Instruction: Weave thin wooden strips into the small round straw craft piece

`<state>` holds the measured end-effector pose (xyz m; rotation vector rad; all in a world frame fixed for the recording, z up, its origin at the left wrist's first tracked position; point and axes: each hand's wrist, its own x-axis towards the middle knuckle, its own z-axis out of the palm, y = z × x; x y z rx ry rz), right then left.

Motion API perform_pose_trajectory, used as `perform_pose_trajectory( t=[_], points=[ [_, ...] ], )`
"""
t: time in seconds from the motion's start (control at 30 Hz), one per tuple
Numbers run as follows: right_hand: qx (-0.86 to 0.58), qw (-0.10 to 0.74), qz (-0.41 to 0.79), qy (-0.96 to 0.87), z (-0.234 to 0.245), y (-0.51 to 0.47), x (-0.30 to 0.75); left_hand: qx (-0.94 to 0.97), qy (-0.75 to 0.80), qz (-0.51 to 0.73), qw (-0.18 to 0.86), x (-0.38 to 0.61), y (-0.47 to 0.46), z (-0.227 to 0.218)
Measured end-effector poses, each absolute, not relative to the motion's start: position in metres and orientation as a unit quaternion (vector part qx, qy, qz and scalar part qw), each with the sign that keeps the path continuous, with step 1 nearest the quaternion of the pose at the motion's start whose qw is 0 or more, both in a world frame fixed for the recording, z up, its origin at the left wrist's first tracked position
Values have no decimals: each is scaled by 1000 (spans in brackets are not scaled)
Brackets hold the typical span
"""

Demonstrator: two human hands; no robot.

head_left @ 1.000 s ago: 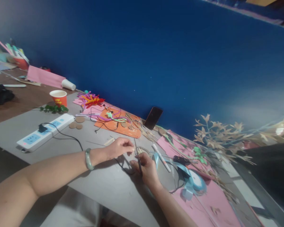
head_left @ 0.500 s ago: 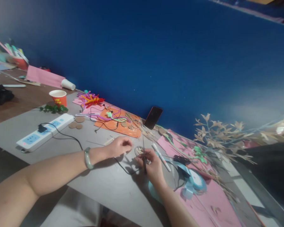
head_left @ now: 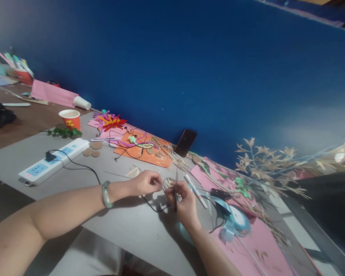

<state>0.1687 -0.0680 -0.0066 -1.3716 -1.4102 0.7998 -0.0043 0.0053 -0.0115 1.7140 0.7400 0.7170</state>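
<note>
My left hand (head_left: 148, 182), with a pale green bangle (head_left: 106, 194) on the wrist, is over the grey table. Its fingers are pinched together; whatever lies between them is too small to make out. Close by on the right, my right hand (head_left: 184, 201) is closed around a slim dark tool with a pointed metal tip (head_left: 176, 178), held upright. Whether it is scissors or tweezers I cannot tell. A coil of pale cord (head_left: 168, 181) lies just behind the right fingers. A black cable (head_left: 152, 207) passes under both hands.
At the left are a white power strip (head_left: 56, 161) and a red paper cup (head_left: 70, 119). A phone (head_left: 185, 142) leans on the blue wall. Pipe cleaners (head_left: 112, 120) lie behind. To the right are a white marker (head_left: 196, 191), a blue ribbon roll (head_left: 239, 217) and dried stems (head_left: 258, 161).
My left hand has shifted slightly right and down, closer to the right hand. The tool in my right hand has tilted a little, its tip moving right.
</note>
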Motion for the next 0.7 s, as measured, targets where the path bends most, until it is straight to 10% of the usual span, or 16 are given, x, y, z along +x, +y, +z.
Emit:
perform_pose_trajectory(
  t=[0.23, 0.7],
  points=[
    [-558, 507, 361, -550, -11, -67, 168, 613, 265, 312, 676, -3, 4, -12],
    [-599, 411, 273, -630, -8, -64, 171, 569, 338, 428, 615, -9, 9, 1]
  ],
)
